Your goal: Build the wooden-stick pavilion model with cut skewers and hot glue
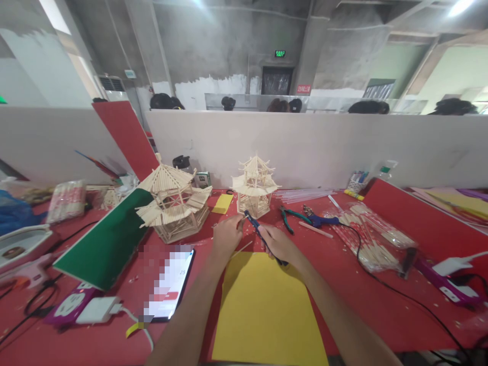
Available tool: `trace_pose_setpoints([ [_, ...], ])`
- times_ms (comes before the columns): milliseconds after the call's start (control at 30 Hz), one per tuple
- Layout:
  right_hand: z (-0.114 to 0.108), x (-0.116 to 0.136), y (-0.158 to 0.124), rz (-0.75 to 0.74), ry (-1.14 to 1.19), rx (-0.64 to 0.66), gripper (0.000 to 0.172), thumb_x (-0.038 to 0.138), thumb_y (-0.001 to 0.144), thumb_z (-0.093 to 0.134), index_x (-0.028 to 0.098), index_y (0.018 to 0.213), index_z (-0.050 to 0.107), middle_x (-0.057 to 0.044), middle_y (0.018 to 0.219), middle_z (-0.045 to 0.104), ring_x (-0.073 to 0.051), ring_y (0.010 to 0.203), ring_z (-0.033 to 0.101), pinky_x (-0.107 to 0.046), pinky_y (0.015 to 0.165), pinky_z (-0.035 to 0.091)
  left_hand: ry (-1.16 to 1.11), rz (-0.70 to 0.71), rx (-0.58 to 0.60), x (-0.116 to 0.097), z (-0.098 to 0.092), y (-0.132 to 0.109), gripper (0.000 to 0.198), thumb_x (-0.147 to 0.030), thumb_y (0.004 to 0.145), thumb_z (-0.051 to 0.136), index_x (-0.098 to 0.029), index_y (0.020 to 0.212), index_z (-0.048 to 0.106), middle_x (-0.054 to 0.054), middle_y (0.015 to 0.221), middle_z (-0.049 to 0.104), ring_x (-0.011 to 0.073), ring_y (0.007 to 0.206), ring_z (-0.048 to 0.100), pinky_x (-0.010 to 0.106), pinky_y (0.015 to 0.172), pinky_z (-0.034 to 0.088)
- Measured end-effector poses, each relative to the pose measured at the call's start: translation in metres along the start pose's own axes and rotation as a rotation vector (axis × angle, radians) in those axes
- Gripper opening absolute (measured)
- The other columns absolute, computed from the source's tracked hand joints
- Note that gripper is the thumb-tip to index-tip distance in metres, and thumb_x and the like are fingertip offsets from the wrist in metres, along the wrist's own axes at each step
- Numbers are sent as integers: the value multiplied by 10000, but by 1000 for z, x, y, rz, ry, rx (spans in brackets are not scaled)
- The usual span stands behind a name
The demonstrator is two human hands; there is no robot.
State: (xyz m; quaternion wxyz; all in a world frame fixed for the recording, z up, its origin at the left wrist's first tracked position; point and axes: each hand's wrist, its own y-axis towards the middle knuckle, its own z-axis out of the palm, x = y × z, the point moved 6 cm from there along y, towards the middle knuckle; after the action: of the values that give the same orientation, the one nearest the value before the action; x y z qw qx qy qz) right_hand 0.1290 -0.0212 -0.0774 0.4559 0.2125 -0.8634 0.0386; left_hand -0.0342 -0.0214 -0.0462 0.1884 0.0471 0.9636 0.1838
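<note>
Your left hand and right hand work mid-surface, just beyond the top end of a large yellow sheet that runs toward the near edge of the red surface. Right grip: clamped on a dark blue tool, which slants away from you; its far end lies close to your left fingertips and shows in front of the base of the smaller stick model. Left grip: fingers curled; you cannot tell whether they are clamped on a piece. A thin stick shows just below your left hand, at the sheet's top end.

Smaller model: upright, tiered roofs, near the middle of the surface's far edge. Larger stick model: upright, to its left, well apart from your hands, with a green board slanting beside it toward the left edge. A small yellow pad lies flat between the two models. Phone: flat, screen lit, left of your left forearm.

Right of your right hand: green-handled pliers, jaws pointing too indistinctly to read; beyond them a blue glue gun, then packets of sticks toward the surface's right edge.
</note>
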Motion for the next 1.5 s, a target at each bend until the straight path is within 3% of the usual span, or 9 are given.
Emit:
trace_pose_setpoints([
  [467,4,-8,0,53,116,43,509,587,976,245,208,738,488,35,520,538,-116,397,524,-204,384,368,27,-28,11,-1,-1,-1,296,-350,961,422,-310,1099,681,35,1046,739,205,956,668,261,725,407],
  [1233,1,4,0,-44,-36,-18,453,519,993,240,222,739,468,22,546,563,-137,443,540,-233,453,337,29,-25,35,-2,-3,-1,300,-349,957,420,-299,1072,692,39,1037,740,206,943,666,262,723,407],
  [1500,1,2,-1,-23,-3,13,454,518,993,241,226,730,468,34,531,556,-133,422,538,-232,446,340,23,-11,20,0,0,0,289,-351,951,434,-321,1066,697,26,1021,744,206,923,670,261,712,412],
])
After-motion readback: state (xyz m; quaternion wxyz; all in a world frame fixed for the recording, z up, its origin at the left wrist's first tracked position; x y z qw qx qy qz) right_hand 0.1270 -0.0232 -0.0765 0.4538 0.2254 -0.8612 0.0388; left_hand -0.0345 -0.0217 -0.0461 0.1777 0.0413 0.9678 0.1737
